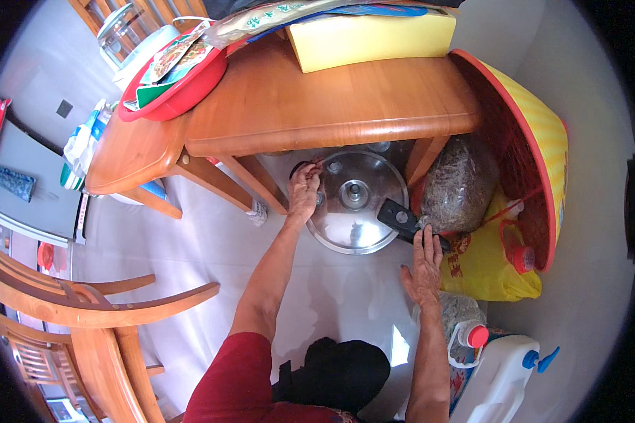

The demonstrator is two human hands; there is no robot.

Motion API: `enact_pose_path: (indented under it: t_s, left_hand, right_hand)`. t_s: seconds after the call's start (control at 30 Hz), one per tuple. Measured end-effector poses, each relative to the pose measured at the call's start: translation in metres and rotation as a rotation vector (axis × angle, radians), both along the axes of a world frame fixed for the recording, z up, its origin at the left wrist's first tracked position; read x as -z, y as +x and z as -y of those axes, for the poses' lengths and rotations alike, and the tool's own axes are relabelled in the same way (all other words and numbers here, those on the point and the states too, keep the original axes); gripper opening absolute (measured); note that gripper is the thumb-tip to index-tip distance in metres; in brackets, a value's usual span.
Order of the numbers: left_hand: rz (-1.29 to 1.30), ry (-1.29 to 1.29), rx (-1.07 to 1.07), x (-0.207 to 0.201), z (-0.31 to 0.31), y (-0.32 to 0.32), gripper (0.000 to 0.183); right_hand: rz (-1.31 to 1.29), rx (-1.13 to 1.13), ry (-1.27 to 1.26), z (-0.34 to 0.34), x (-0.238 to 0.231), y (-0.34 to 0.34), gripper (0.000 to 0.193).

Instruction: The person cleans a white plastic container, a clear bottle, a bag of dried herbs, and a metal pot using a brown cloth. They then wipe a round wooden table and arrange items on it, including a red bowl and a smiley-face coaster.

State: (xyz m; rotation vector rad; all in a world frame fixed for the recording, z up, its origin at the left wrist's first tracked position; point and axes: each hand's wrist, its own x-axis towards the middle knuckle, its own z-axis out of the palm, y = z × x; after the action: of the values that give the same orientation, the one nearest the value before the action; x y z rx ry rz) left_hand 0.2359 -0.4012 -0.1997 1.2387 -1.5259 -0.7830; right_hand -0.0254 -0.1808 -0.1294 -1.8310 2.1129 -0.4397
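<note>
A steel pressure cooker (353, 229) with a round shiny lid sits on the floor, partly beneath the wooden table's front edge. At its left rim my left hand (305, 189) has its fingers curled round the dark side handle, which is mostly hidden by them. A long black handle (401, 217) sticks out from the cooker toward the lower right. My right hand (424, 271) reaches the end of that handle with fingers stretched out and thumb apart. Its fingertips touch or overlap the handle without wrapping round it.
Close above is the wooden table (331, 106), its legs flanking the cooker. To the right stand a large red-and-yellow basket (536, 113), a filled clear bag (462, 187), a yellow bag (487, 271), and bottles (501, 377). A wooden chair (106, 310) is at left.
</note>
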Motion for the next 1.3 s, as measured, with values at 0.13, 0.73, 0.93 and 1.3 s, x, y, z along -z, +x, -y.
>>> enact_pose_path:
  t_s: [0.13, 0.73, 0.93, 1.3]
  left_hand:
    - [-0.350, 0.303, -0.013, -0.009, -0.037, 0.013, 0.027]
    - [-0.160, -0.110, -0.154, -0.171, -0.167, -0.004, 0.037]
    - [0.541, -0.596, -0.395, -0.289, -0.073, -0.008, 0.055]
    - [0.561, -0.620, 0.324, -0.300, -0.037, -0.117, 0.045]
  right_hand:
    - [0.031, 0.024, 0.020, -0.003, -0.002, -0.002, 0.090]
    - [-0.061, 0.011, 0.096, -0.003, -0.008, -0.003, 0.089]
    - [-0.054, 0.028, 0.023, -0.004, -0.011, 0.001, 0.072]
    - [0.385, -0.080, -0.240, -0.066, -0.040, 0.048, 0.041]
